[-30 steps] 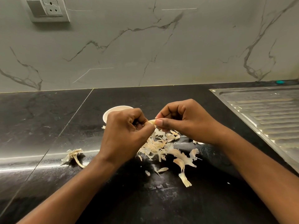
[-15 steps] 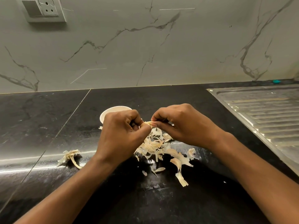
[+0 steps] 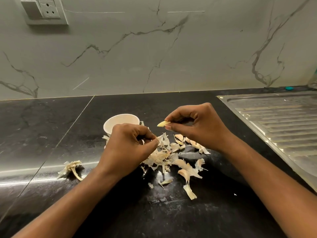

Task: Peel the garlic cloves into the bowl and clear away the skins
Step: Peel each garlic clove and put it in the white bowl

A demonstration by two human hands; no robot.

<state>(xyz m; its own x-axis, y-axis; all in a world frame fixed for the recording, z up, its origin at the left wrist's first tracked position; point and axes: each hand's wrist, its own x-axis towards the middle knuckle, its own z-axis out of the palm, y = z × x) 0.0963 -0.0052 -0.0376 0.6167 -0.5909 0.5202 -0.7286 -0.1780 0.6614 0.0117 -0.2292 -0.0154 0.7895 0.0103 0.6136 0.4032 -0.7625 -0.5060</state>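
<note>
Well to the left of the bowl (image 3: 120, 120), nearer the person, lies a stripped garlic stalk (image 3: 71, 168), set apart from the work, likely as finished waste. The left hand (image 3: 130, 148), just in front of the bowl and covering its near side, pinches a flake of skin (image 3: 162, 136) between thumb and forefinger, low over the skin pile (image 3: 163, 157) where it can drop. Right of the bowl, about level with its rim, the right hand (image 3: 199, 127) pinches a bare clove (image 3: 163, 124) by one end, tip toward the bowl. I judge that a short, unobstructed carry. A few unpeeled cloves (image 3: 188, 142) lie beneath that hand. Far right of the bowl the drainboard (image 3: 274, 121) edge bounds the counter (image 3: 51, 127); open room lies to the bowl's left.
</note>
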